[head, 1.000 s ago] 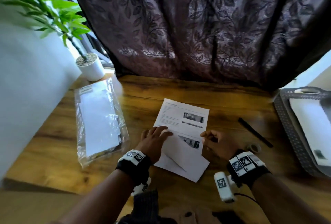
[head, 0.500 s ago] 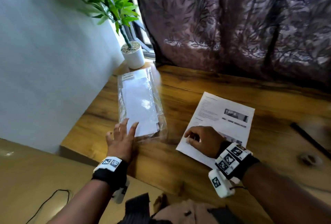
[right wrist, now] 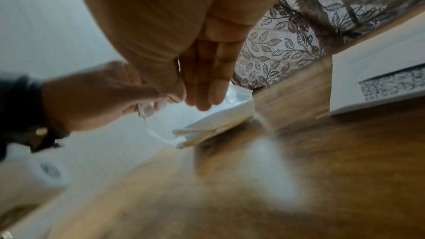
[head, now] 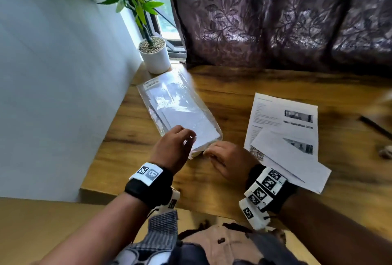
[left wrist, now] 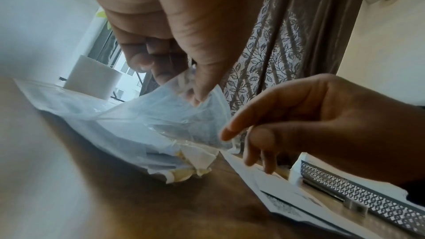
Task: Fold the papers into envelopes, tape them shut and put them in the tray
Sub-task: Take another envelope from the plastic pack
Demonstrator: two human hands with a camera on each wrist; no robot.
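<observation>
Envelope packet [head: 182, 116] (clear plastic), left hand [head: 169, 152] pinching flap, right hand [head: 229, 158] beside

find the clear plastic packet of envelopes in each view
Head: clear plastic packet left of centre, near end at both hands.
Left wrist: centre, left hand pinching its flap.
Right wrist: centre, under the fingers.
Shared landmark: leaf-patterned curtain.

Brown wooden table [head: 229, 86]: visible grain, satin sheen. Clear plastic sleeve [head: 180, 103]: glossy, crinkled, holding matt white paper. Printed white paper sheet [head: 282, 120]: matt, smooth. Dark purple leaf-patterned curtain [head: 286, 16]: woven cloth, faint lustre. Small white plant pot [head: 156, 57]: smooth, matt. Grey perforated tray [left wrist: 358, 199]: matt plastic by appearance.
</observation>
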